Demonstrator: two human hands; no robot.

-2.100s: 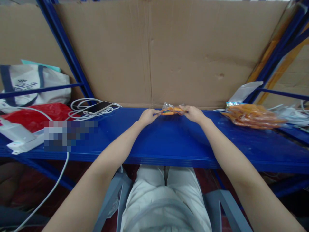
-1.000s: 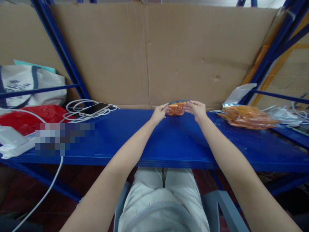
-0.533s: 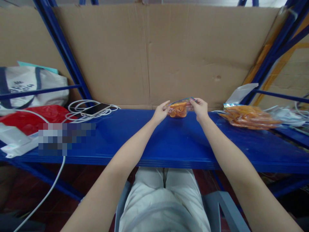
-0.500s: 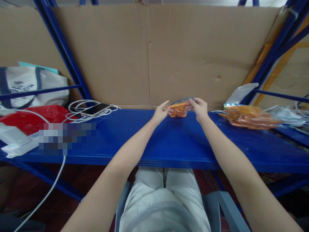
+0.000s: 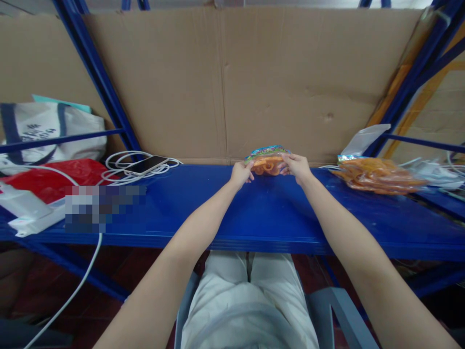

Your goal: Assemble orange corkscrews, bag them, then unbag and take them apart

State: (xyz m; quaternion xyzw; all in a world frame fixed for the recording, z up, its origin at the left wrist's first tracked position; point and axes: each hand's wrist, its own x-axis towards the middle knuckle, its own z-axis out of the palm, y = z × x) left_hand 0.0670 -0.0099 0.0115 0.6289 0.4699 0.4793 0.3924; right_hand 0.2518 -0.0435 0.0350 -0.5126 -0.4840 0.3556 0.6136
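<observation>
A clear plastic bag (image 5: 268, 166) with orange contents and a blue, patterned top strip is held up between my hands, near the back of the blue table (image 5: 269, 213). My left hand (image 5: 241, 174) pinches its left edge between thumb and fingers. On the opposite side, my right hand (image 5: 296, 166) grips the right edge near the top strip. Ring-like orange curves show through the plastic, but what they are cannot be made out.
Right of my hands lies a pile of orange plastic packets (image 5: 379, 175). On the left are a phone (image 5: 147, 165) on a coiled white cable, a red bag (image 5: 69, 177), a white power strip (image 5: 34, 213) and a canvas bag (image 5: 78, 131). A cardboard wall (image 5: 225, 87) stands behind.
The bag has turned so its patterned strip faces me more fully and lies more level. Both hands have shifted slightly, keeping their hold on the edges.
</observation>
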